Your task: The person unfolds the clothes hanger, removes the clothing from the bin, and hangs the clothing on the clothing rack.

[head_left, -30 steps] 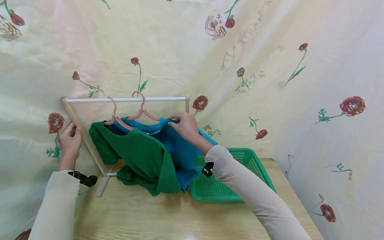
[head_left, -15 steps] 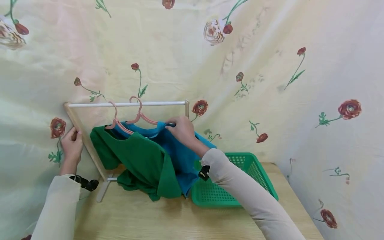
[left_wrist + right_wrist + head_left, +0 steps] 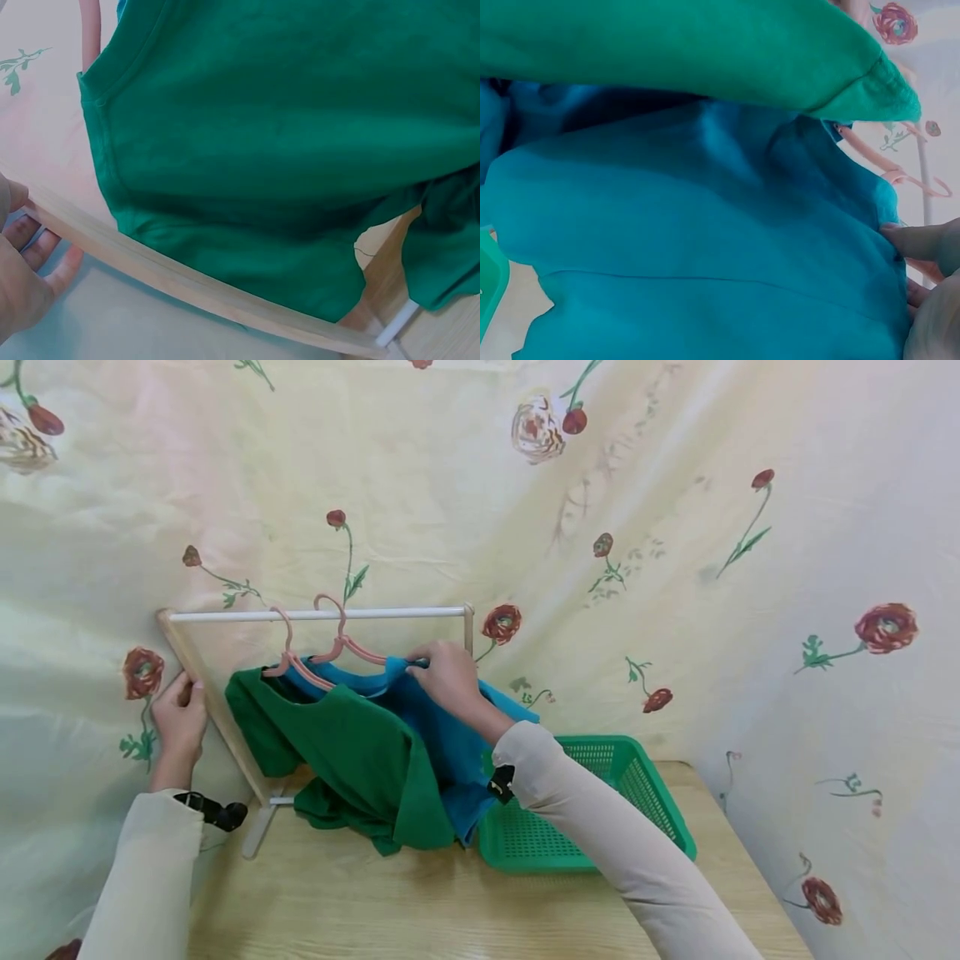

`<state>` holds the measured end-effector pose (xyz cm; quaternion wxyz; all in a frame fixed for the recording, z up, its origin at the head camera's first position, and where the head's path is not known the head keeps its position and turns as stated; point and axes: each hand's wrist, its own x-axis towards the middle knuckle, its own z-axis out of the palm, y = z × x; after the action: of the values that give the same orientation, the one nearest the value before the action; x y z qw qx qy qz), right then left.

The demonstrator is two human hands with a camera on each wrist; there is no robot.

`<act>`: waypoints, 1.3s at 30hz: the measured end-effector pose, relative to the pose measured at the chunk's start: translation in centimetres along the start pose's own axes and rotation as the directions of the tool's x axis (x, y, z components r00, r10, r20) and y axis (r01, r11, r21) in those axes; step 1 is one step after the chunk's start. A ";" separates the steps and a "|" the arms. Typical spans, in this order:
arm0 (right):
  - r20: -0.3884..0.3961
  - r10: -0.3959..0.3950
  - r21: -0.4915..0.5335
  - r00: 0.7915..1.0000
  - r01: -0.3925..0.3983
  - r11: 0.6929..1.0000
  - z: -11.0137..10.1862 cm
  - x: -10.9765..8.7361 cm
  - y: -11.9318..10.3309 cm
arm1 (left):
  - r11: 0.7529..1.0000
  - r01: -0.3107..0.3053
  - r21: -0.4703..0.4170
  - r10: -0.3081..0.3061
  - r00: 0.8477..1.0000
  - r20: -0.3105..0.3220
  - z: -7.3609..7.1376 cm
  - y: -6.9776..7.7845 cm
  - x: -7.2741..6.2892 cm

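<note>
My left hand [image 3: 178,718] grips the wooden left post [image 3: 225,720] of a small clothes rack; in the left wrist view the thumb and fingers [image 3: 64,274] lie on either side of it. With my right hand [image 3: 450,677] I pinch the shoulder of a blue shirt [image 3: 705,225], which hangs on a pink hanger [image 3: 365,650]. That hanger's hook is over the rack's white bar [image 3: 420,612]. To its left and in front, a green shirt [image 3: 352,752] hangs on another pink hanger [image 3: 288,635] and covers part of the blue one.
A green plastic basket [image 3: 543,860] stands on the wooden table [image 3: 420,910] right of the rack, partly behind my right forearm. A flower-printed cloth [image 3: 450,485] hangs behind the rack and along both sides.
The blue shirt's hanger has slid left along the bar, with my right hand moving left alongside it. My left hand keeps its grip on the post.
</note>
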<state>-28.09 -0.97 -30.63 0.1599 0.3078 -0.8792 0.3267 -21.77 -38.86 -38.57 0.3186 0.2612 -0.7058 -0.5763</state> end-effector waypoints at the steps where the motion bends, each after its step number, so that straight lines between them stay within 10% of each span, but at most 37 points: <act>1: -0.001 0.001 -0.003 1.000 -0.001 1.000 0.0 0.0 -0.1 | 1.000 0.000 -0.004 0.000 1.000 -0.003 0.0 0.0 0.0; 22: 0.073 -0.033 0.094 0.997 0.026 0.995 1.9 0.0 0.8 | 0.999 -0.027 0.026 0.027 1.000 0.001 -0.1 -0.2 0.3; 39: 0.259 -0.197 0.309 0.945 0.113 0.944 2.1 -0.7 3.3 | 0.999 -0.035 0.020 0.034 0.999 0.010 -0.2 -0.4 0.2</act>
<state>-29.84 -0.08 -34.11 0.0094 0.4408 -0.8083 0.3901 -21.80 -39.19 -38.88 0.3222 0.2494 -0.7176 -0.5648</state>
